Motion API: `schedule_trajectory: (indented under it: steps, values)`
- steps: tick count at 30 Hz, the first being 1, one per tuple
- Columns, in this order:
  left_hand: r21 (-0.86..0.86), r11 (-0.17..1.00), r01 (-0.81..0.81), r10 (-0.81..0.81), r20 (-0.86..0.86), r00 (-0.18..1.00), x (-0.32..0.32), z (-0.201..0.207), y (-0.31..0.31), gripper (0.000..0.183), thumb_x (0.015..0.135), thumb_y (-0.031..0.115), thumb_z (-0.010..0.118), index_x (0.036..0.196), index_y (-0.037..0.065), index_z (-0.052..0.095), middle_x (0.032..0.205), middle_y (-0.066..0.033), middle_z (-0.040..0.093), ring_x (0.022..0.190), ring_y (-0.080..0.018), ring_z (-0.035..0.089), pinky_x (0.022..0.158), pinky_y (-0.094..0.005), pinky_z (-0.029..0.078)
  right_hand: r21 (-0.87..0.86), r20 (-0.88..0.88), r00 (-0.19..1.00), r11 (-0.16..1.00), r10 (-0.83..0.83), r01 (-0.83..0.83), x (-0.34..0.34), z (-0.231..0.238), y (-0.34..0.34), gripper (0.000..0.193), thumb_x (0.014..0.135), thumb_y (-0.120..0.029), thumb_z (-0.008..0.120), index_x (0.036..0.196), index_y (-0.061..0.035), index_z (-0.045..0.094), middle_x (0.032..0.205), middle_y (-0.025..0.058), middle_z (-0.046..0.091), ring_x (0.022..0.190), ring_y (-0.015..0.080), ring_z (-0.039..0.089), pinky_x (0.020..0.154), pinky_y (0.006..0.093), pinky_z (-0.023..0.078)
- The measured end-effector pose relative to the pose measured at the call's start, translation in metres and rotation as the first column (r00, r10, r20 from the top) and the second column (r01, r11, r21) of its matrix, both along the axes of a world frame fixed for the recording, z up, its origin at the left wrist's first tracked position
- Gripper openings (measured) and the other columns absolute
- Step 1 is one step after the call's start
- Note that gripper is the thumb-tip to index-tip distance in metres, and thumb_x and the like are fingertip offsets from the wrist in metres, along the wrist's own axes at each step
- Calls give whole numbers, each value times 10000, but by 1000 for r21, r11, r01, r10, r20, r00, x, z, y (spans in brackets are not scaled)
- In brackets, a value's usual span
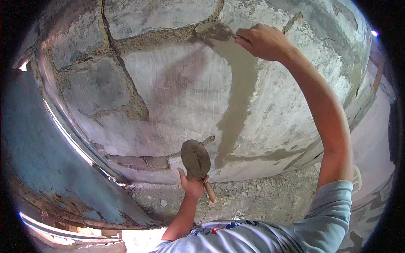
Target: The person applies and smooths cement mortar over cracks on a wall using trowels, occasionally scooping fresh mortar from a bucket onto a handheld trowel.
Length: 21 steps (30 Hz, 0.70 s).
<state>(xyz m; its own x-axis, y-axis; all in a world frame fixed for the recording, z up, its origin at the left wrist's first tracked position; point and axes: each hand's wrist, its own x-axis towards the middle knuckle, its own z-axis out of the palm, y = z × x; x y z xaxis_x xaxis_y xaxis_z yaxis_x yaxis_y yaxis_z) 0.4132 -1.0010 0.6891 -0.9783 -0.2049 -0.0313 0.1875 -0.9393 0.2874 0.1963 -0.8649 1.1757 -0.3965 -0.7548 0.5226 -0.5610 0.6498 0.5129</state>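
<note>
My left hand (192, 185) is low in front of me, supporting an oval plate (195, 158) coated in grey mortar, its thumb sticking out to the left. A wooden handle (209, 190) juts down beside this hand; whether it belongs to the plate or to a separate tool, I cannot tell. High on the wall, my right hand (263, 41) is closed, fingers curled near the cracked joint. What it grips is hidden. Just left of its fingertips lies dark wet mortar (217, 33), and a smooth damp mortar band (242, 88) runs down the wall below.
The grey-white wall (181, 92) has open cracks and a rough chipped groove (154, 40). Rubble (253, 196) covers the ground along its foot. A worn blue panel (59, 156) stands at left, and a pale wall (373, 130) rises at right.
</note>
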Motion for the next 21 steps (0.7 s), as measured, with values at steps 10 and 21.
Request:
schedule_trajectory:
  steps: [10,21]
  values:
    - [36,998,-44,42,33,999,-17,-8,14,879,933,846,309,1370,133,580,1252,-46,639,961,-232,546,743,-421,412,-4,-86,996,1000,-20,20,6,24,-18,355,1072,-403,514,1060,-127,737,880,119,743,837,318,747,741,474,612]
    - [41,994,-97,92,123,988,-12,12,16,859,947,826,314,1284,94,610,1114,-68,666,886,-245,549,743,-413,436,-132,-93,991,985,99,-111,-25,48,43,387,1053,-402,553,1044,-68,747,931,169,743,876,373,715,812,476,568]
